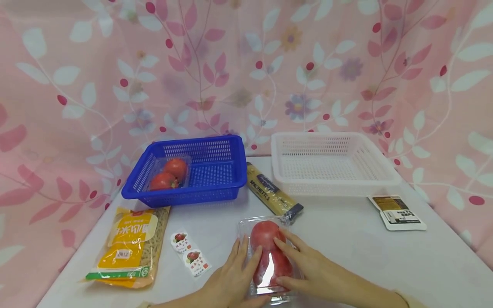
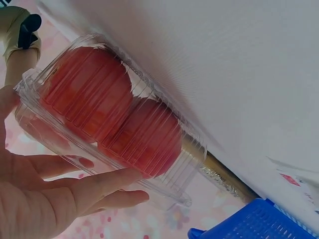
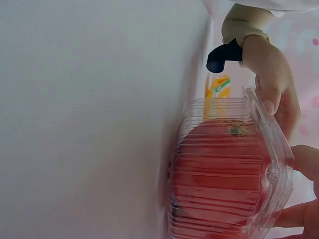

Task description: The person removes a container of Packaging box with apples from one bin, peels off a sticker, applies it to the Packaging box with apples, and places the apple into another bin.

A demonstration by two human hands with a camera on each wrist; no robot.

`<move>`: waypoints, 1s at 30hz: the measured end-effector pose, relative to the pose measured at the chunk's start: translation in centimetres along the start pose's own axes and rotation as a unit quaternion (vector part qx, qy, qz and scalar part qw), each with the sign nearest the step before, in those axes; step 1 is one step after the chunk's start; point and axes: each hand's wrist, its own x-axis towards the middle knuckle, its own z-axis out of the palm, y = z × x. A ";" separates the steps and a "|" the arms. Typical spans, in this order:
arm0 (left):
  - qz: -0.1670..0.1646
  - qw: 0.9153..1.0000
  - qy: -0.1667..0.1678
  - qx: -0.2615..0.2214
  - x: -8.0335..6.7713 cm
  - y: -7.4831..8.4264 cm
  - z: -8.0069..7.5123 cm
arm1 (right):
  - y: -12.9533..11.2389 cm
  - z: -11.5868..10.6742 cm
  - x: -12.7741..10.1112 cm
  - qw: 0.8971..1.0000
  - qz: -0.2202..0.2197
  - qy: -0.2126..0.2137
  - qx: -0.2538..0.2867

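Head view: clear tomato clamshell on bench, long axis 12–6. Left hand at 9, right hand at 3, both flat-fingered against it, equally near.

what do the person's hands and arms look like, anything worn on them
Both hands are bare, with no gloves or rings in sight: the left hand and the right hand. A pale cream cuff shows at the right wrist. In the right wrist view, the left forearm wears a beige sleeve with a black wrist strap at its edge.
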 end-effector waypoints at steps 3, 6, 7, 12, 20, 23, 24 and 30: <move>-0.013 1.000 -0.017 -0.014 -0.1 -0.1 0.1 | -0.1 0.0 0.0 1.000 0.020 -0.018 0.010; -0.034 0.998 -0.046 -0.033 -0.2 -0.1 0.1 | -0.1 0.0 0.1 0.998 0.042 -0.043 0.023; -0.038 0.997 -0.052 -0.032 -0.2 -0.1 0.1 | -0.1 0.0 0.1 0.997 0.049 -0.051 0.026; -0.042 0.996 -0.070 0.018 -0.5 -0.3 -0.1 | -0.2 0.0 0.0 0.998 0.047 -0.050 -0.002; -0.063 0.993 -0.099 0.016 -1.7 -1.7 -1.3 | 0.1 -0.1 0.3 0.997 0.007 0.017 -0.078; -0.103 0.987 -0.117 -0.025 -2.0 -2.5 -2.3 | 0.5 -0.2 0.6 0.990 -0.013 0.062 -0.125; -0.116 0.986 -0.116 -0.030 -2.1 -2.8 -2.6 | 0.5 -0.3 0.8 0.988 -0.016 0.073 -0.136; -0.201 0.979 -0.031 -0.014 -3.1 -5.1 -3.5 | 0.8 -0.5 1.6 0.980 -0.032 0.126 -0.151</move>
